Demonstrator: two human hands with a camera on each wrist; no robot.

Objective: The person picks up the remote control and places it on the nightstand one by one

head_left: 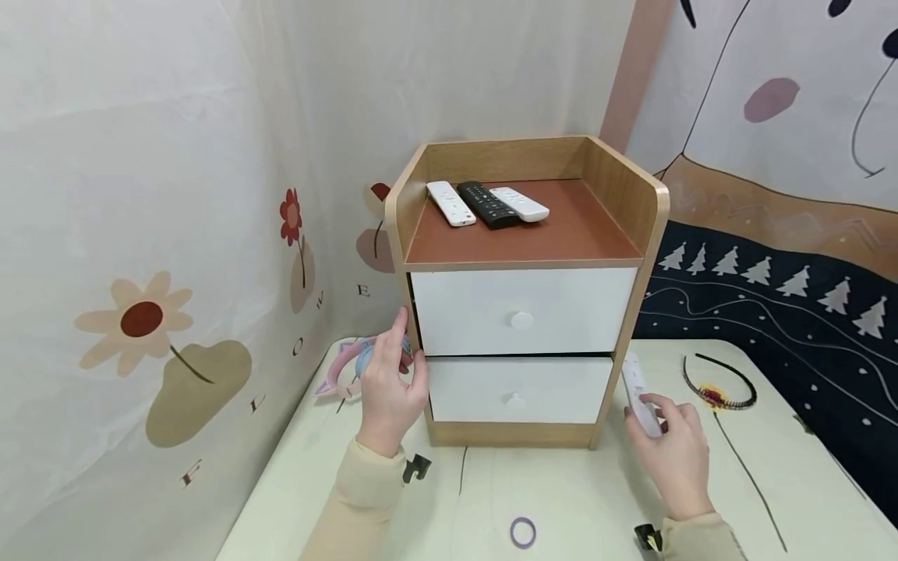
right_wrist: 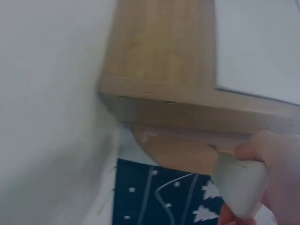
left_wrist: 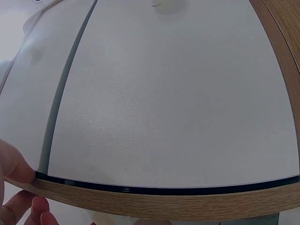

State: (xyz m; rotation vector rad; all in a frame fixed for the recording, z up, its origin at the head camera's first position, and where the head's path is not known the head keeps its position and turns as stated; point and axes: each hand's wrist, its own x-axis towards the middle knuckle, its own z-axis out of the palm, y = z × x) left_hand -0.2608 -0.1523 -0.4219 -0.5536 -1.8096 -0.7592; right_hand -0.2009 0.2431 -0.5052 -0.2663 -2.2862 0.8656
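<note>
A small wooden cabinet [head_left: 512, 435] with two white drawers stands on the table. My left hand [head_left: 394, 386] grips its left side edge, the thumb by the drawer fronts and the fingers outside the panel. In the left wrist view the thumb [left_wrist: 16, 164] touches the edge near the gap between the drawers. My right hand [head_left: 669, 452] holds a white remote control [head_left: 637, 393] beside the cabinet's right side, fingers and thumb about its near end. Two white remotes [head_left: 451, 204] and a black remote [head_left: 487, 204] lie side by side on the brown top.
Pink and blue cat-ear headphones [head_left: 344, 366] lie behind my left hand. Right of the cabinet is a black headband [head_left: 737, 403] with a flower. A purple ring [head_left: 522, 533] lies near the front of the table. Printed curtains [head_left: 210, 117] hang close behind and left.
</note>
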